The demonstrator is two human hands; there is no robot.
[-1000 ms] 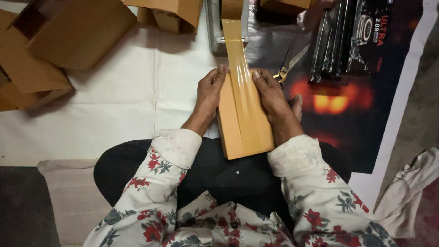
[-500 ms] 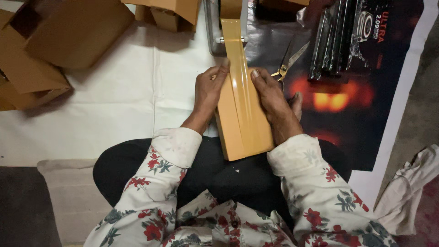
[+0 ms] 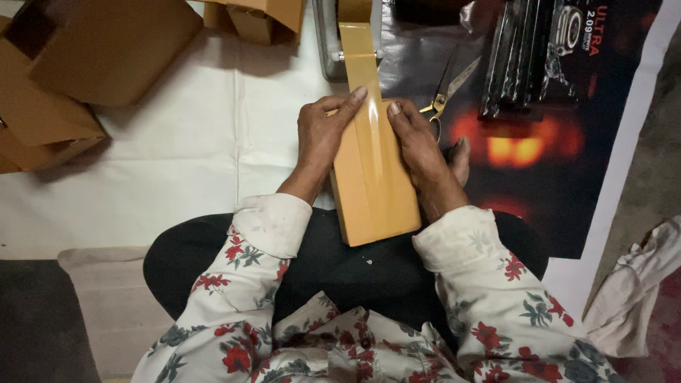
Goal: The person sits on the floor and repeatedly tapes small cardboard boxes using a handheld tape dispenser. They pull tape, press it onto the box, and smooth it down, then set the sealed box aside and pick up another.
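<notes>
— Head view, starting nearest: what sits on the lap?

— A long tan cardboard box (image 3: 374, 191), lengthwise between the floral sleeves (image 3: 262, 234), its near end over the dark trousers and its far end toward the floor sheet.

— And the hands on it?

— The left hand (image 3: 323, 135) lies mostly flat and open against the box's left side, the forefinger stretched onto the glossy brown tape strip (image 3: 362, 64) that runs down the top. The right hand (image 3: 418, 145) is also open, fingers pressed along the right edge. Neither closes round anything.

— Where does the tape lead?

— Up to a metal dispenser (image 3: 330, 42) at the top edge; its roll is probably there, but it's cut off.

— What lies beyond?

— Scissors (image 3: 447, 89) just right of the tape, on a black printed banner (image 3: 539, 177) with an orange glow. Further left, on the white sheet (image 3: 184, 142), stand more plain brown cartons (image 3: 99, 53). A crumpled pale cloth (image 3: 631, 291) lies far right.
</notes>
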